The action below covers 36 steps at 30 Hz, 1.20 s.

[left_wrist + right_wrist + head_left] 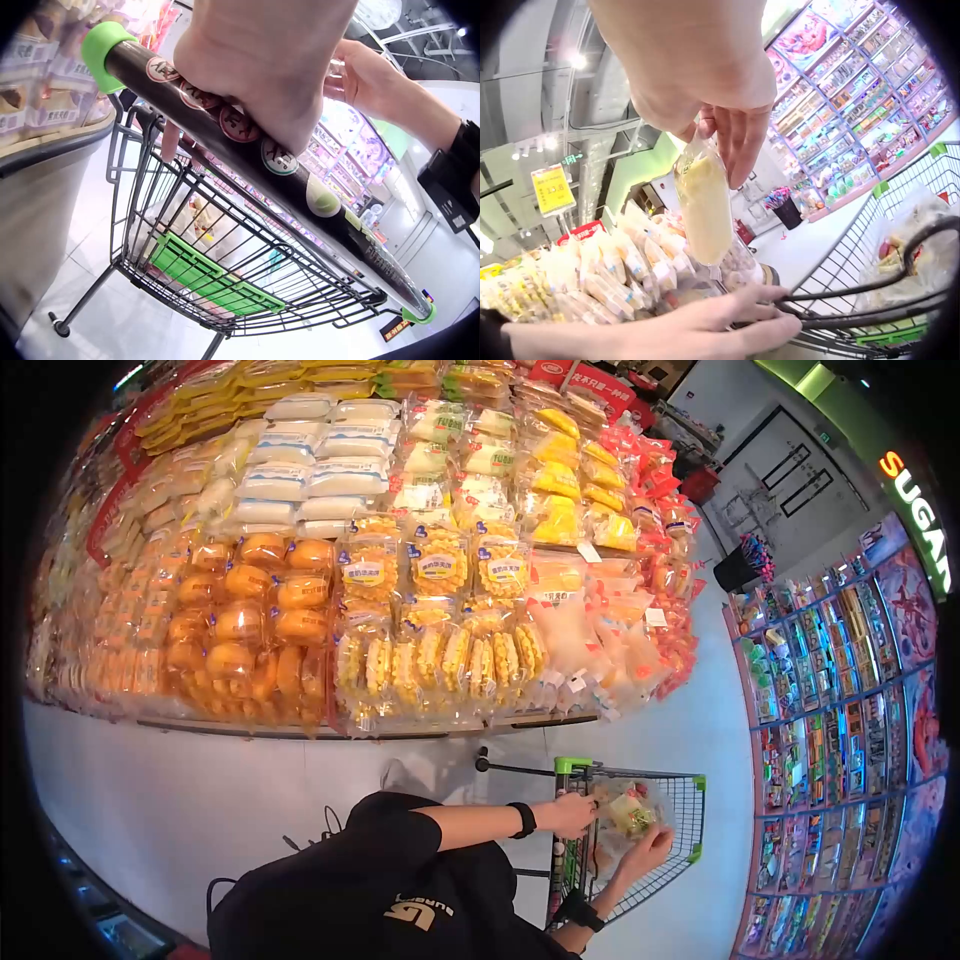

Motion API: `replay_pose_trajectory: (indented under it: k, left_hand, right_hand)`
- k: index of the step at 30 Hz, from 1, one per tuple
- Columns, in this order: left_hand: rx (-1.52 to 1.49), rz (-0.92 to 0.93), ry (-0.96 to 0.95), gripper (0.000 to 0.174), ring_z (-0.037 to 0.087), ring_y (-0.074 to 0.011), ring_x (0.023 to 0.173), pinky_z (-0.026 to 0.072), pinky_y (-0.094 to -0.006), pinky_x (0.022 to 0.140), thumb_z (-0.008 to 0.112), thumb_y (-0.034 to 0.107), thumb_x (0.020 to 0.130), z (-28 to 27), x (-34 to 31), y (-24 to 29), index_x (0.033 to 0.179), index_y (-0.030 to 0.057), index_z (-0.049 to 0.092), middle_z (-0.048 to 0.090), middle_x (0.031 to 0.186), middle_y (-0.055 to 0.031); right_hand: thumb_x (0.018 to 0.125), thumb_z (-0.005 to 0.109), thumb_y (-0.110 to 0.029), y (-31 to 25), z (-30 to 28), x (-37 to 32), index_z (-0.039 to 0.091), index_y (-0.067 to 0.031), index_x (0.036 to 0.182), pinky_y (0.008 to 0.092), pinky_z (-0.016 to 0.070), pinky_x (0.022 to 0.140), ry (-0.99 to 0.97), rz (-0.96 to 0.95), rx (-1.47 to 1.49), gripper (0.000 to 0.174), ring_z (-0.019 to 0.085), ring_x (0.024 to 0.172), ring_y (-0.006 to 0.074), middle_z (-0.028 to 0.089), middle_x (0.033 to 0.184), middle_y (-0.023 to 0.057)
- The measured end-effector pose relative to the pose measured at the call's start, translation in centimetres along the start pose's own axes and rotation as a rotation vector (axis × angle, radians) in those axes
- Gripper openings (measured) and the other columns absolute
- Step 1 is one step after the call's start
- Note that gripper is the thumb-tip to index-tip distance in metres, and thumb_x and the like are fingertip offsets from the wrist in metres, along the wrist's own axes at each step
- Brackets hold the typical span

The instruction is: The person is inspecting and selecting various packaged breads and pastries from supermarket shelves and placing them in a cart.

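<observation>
Over the dark cart handle (pixel 247 142) lies my left hand (pixel 262 82), the palm on top and fingertips showing below its far side. In the right wrist view the fingers of that left hand (pixel 705 322) reach past the handle to the cart's wire. My right hand (pixel 705 97) pinches the upper end of a clear-wrapped, pale yellow bread (pixel 707 210) with green print. The bread hangs from the fingers, above the cart in the head view. Inside the shopping cart (pixel 690 790) sits a clear plastic bag of food (pixel 907 262).
A long display of packaged breads and cakes (pixel 430 560) runs along my left side. Shelves of small colourful goods (pixel 830 740) stand ahead, beyond the cart. Pale floor (pixel 690 920) lies between them. A black bin of pink items (pixel 784 214) stands at the far end.
</observation>
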<state>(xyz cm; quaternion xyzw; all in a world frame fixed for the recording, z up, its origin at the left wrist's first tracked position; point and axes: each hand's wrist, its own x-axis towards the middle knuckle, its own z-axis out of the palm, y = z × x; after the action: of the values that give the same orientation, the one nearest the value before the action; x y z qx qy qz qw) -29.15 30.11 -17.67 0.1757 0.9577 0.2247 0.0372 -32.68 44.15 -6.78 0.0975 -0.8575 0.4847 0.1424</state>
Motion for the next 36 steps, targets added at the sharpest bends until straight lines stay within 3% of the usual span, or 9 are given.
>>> replay_pose_trajectory:
  k: [12, 15, 19, 21, 22, 23, 28, 34, 36]
  left_hand:
    - [-0.025, 0.291, -0.094, 0.062, 0.051, -0.0387, 0.119, 0.0341, -0.046, 0.107, 0.051, 0.047, 0.092, -1.6, -8.8, -3.1, 0.13, -0.0025, 0.052, 0.055, 0.13, -0.0221]
    - [-0.318, 0.255, 0.126, 0.062, 0.052, -0.0423, 0.117, 0.0382, -0.046, 0.105, 0.055, 0.042, 0.093, -2.2, -12.8, -3.7, 0.137, -0.0002, 0.047, 0.058, 0.125, -0.0232]
    - [-1.192, -0.061, -0.144, 0.058, 0.053, -0.0219, 0.121, 0.0449, -0.036, 0.101, 0.065, 0.037, 0.092, -15.6, -20.3, -3.1, 0.135, -0.0002, 0.05, 0.053, 0.135, -0.0155]
    - [-1.512, 0.004, 0.15, 0.073, 0.054, -0.0223, 0.12, 0.0452, -0.0396, 0.102, 0.068, 0.02, 0.091, -19.5, -24.0, -2.6, 0.15, 0.0052, 0.028, 0.048, 0.14, -0.0111]
    - [-1.522, 0.049, 0.301, 0.078, 0.056, -0.0238, 0.117, 0.045, -0.042, 0.102, 0.068, 0.014, 0.09, -19.0, -24.7, -3.2, 0.151, 0.0047, 0.02, 0.044, 0.142, -0.0118]
    - [-1.681, 0.002, 0.395, 0.07, 0.058, -0.0164, 0.113, 0.0508, -0.0333, 0.094, 0.071, 0.014, 0.089, -19.5, -25.7, -3.2, 0.145, 0.0016, 0.032, 0.05, 0.135, -0.0096]
    - [-1.436, -0.341, 0.801, 0.046, 0.062, -0.0122, 0.099, 0.0553, -0.0283, 0.082, 0.072, 0.007, 0.087, -21.6, -27.5, -2.5, 0.127, -0.004, 0.051, 0.064, 0.116, -0.0085]
    - [-1.419, -0.468, 0.871, 0.044, 0.064, -0.0121, 0.093, 0.0547, -0.0261, 0.077, 0.075, 0.005, 0.084, -22.5, -28.9, -2.6, 0.123, -0.004, 0.054, 0.066, 0.111, -0.0088]
    - [-1.381, -0.429, 0.925, 0.048, 0.064, -0.0119, 0.094, 0.0545, -0.0255, 0.077, 0.075, 0.005, 0.084, -22.6, -29.0, -2.4, 0.125, -0.0038, 0.052, 0.065, 0.111, -0.0083]
  right_hand:
    - [0.095, 0.056, -0.012, -10.1, 4.2, -6.1, 0.047, -0.0047, 0.085, 0.0247, 0.0445, 0.08, 0.017, 0.163, 0.535, 0.015, 0.054, 0.088, 0.0095, 0.059, 0.09, 0.0031]
    - [0.094, 0.056, -0.011, -13.5, 5.7, -7.4, 0.046, -0.0061, 0.084, 0.0264, 0.048, 0.082, -0.033, 0.201, 0.71, 0.015, 0.058, 0.089, 0.0122, 0.063, 0.093, 0.0073]
    - [0.095, 0.055, -0.011, -16.9, 6.8, -8.5, 0.046, -0.006, 0.085, 0.0289, 0.0502, 0.083, -0.124, 0.302, 0.808, 0.015, 0.063, 0.091, 0.0168, 0.067, 0.098, 0.0136]
    - [0.096, 0.054, -0.012, -18.6, 7.8, -8.9, 0.047, -0.0072, 0.085, 0.0248, 0.0494, 0.077, -0.209, 0.329, 0.814, 0.014, 0.063, 0.091, 0.0133, 0.067, 0.099, 0.011]
    - [0.096, 0.054, -0.011, -19.3, 8.7, -9.1, 0.049, -0.0085, 0.088, 0.0231, 0.0482, 0.076, -0.26, 0.263, 0.855, 0.01, 0.058, 0.086, 0.0075, 0.058, 0.09, -0.0001]
    - [0.098, 0.053, -0.011, -17.9, 9.9, -9.4, 0.05, -0.0079, 0.088, 0.0226, 0.0472, 0.077, -0.284, 0.244, 0.867, 0.011, 0.057, 0.085, 0.0072, 0.056, 0.089, -0.0006]
    - [0.091, 0.064, -0.003, -21.4, 12.2, -10.3, 0.05, -0.005, 0.107, 0.0237, 0.0473, 0.074, -0.555, 0.177, 0.907, 0.021, 0.052, 0.083, 0.0054, 0.057, 0.094, 0.001]
    - [0.079, 0.076, 0.002, -24.0, 12.7, -9.9, 0.038, -0.0036, 0.135, 0.0268, 0.0535, 0.08, -0.78, 0.045, 0.774, 0.068, 0.062, 0.107, 0.0175, 0.063, 0.113, 0.0137]
    - [0.078, 0.077, 0.002, -24.3, 12.6, -10.0, 0.041, -0.0028, 0.132, 0.0274, 0.0538, 0.079, -0.757, 0.021, 0.782, 0.065, 0.063, 0.104, 0.0179, 0.063, 0.112, 0.0136]
